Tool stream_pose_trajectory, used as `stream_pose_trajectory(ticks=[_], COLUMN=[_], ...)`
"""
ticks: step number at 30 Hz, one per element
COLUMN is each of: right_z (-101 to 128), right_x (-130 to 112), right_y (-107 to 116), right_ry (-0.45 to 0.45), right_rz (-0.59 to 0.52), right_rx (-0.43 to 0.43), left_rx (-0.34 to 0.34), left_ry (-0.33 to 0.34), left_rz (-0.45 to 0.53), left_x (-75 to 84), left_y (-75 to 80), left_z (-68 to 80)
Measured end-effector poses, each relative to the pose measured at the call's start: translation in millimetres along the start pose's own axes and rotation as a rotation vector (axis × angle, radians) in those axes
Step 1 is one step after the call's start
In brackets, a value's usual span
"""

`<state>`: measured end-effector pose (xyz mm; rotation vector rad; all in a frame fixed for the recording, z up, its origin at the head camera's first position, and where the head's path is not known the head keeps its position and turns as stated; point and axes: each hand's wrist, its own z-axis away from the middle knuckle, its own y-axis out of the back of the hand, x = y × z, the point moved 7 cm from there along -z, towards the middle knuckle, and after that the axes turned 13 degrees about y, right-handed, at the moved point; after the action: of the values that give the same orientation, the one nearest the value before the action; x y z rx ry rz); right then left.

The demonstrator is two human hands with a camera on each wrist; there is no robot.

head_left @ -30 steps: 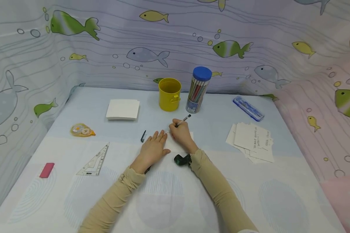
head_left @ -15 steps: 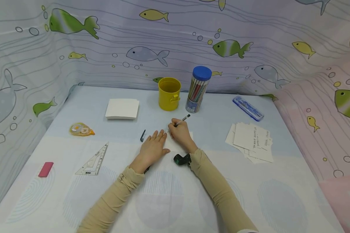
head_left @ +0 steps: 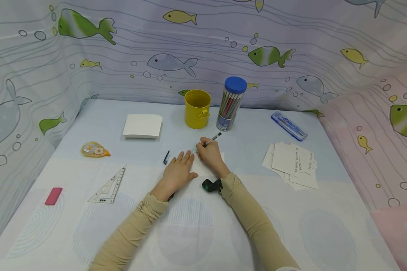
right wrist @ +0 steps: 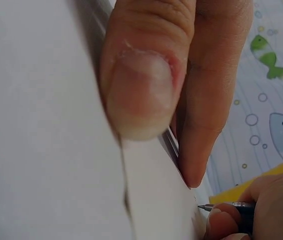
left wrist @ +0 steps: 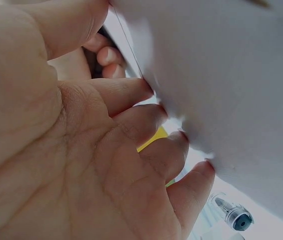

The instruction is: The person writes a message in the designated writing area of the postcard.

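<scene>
A white paper card (head_left: 201, 168) lies on the table between both hands. With fingers spread and stretched out, my left hand (head_left: 178, 174) rests on its left side; the left wrist view shows the fingertips (left wrist: 201, 172) touching the white surface. My right hand (head_left: 211, 157) grips a pen (head_left: 215, 137) with a dark end, tilted up to the right. In the right wrist view the pen's metal tip (right wrist: 205, 206) points at the card's surface, beside the left hand's fingers. A clear and black pen cap (head_left: 166, 157) lies just left of the left hand. Any writing under the hands is hidden.
Behind the hands stand a yellow bucket (head_left: 196, 113) and a blue-lidded jar of pencils (head_left: 230, 107). White cards are stacked (head_left: 143, 125) at the back left; written cards (head_left: 291, 162) lie right. A correction tape (head_left: 95, 149), set square (head_left: 110, 188), pink eraser (head_left: 53, 196) and blue case (head_left: 289, 126) lie around.
</scene>
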<state>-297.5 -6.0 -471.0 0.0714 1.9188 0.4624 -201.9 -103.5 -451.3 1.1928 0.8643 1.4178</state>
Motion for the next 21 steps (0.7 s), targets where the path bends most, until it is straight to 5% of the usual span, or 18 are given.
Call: stream_pose_trajectory(ticks=[21], right_z=[-1.1], right_x=[0.2], right_y=[-1.5], right_ry=[0.003], right_rz=[0.029], right_rx=[-0.029], left_rx=[0.001], left_ry=[0.006], left_rz=[0.001], left_x=[0.1], left_y=[0.5], left_z=[0.1])
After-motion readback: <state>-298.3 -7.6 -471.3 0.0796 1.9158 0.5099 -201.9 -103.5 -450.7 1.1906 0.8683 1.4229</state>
